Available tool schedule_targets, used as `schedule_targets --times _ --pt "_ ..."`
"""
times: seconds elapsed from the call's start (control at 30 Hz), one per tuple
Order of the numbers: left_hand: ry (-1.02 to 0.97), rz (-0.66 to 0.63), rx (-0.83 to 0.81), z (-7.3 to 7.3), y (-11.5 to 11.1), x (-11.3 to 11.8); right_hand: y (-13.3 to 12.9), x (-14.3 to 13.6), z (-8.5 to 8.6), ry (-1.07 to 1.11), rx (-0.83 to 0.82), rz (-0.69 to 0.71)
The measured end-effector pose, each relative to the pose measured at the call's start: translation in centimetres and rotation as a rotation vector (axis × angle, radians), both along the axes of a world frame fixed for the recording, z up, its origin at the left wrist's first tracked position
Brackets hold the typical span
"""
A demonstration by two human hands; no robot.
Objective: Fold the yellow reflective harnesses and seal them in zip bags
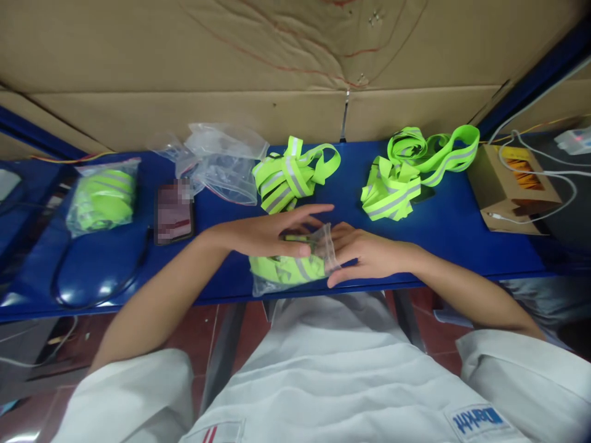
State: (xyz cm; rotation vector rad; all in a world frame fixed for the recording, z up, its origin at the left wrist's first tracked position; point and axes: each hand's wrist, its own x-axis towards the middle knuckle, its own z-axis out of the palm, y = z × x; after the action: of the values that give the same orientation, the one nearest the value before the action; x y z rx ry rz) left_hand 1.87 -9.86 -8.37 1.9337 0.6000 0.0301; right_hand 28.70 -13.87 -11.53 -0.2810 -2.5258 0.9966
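A clear plastic bag with a folded neon-yellow and silver reflective strap inside lies at the table's front edge. My left hand rests over the bag from the left, its fingers stretched out and the thumb lying across the plastic. At the bag's right end, my right hand has its bent fingers on the edge of the plastic; some of its fingertips are hidden behind the bag. Just behind my hands sits a bundled reflective strap without a bag.
More reflective straps lie at the back right, beside a cardboard box with white cables. Empty plastic bags, a phone and a filled bag are on the left. A cardboard wall closes off the blue table.
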Motion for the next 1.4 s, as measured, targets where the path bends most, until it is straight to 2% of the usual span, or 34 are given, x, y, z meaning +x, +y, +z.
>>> schedule_targets --times 0.07,0.1,0.2,0.27,0.4,0.53,0.67,0.77,0.87,0.93,1.0,1.13,1.27,1.4 --pt "-0.099 -0.061 -0.236 -1.9 0.7 0.1 0.2 0.5 0.3 0.052 -0.165 -0.014" --pt "-0.126 -0.052 -0.290 -2.6 0.8 0.1 0.4 0.7 0.3 0.058 -0.229 -0.046" --pt "-0.184 0.092 -0.311 -3.7 1.0 -0.3 1.1 1.5 0.2 0.016 -0.298 -0.132" --pt "-0.207 0.191 -0.278 -3.6 1.1 -0.7 1.6 1.8 -0.1 0.042 -0.299 -0.159" --pt "-0.164 0.304 -0.201 -3.6 1.0 -0.9 2.3 2.1 -0.8 0.103 -0.284 -0.239" --pt "-0.221 0.410 -0.329 -4.2 0.6 -1.5 2.4 2.8 -1.0 -0.031 -0.353 -0.203" --pt "-0.233 0.397 -0.379 -4.4 0.3 -2.8 2.4 3.2 -0.7 -0.167 -0.499 -0.161" --pt "-0.233 0.430 -0.372 -4.3 0.1 -2.7 2.3 2.6 -1.0 -0.146 -0.607 -0.300" --pt "-0.333 0.603 -0.401 -4.6 -0.3 -1.7 2.3 1.9 -1.7 -0.031 -0.705 -0.469" --pt "-0.412 0.678 -0.429 -5.0 -0.4 -1.2 2.5 1.7 -2.2 0.031 -0.777 -0.532" --pt "-0.452 0.658 -0.423 -5.2 -0.3 -1.1 3.0 1.8 -2.5 0.052 -0.844 -0.547" --pt "-0.406 0.589 -0.339 -5.4 0.4 -1.9 4.0 1.8 -2.8 -0.016 -0.923 -0.464" --pt "-0.272 0.626 -0.366 -5.3 0.8 -2.4 4.5 1.6 -2.7 -0.011 -0.966 -0.434" --pt "-0.293 0.652 -0.354 -5.0 0.5 -2.1 4.2 1.7 -2.4 -0.053 -1.023 -0.423"
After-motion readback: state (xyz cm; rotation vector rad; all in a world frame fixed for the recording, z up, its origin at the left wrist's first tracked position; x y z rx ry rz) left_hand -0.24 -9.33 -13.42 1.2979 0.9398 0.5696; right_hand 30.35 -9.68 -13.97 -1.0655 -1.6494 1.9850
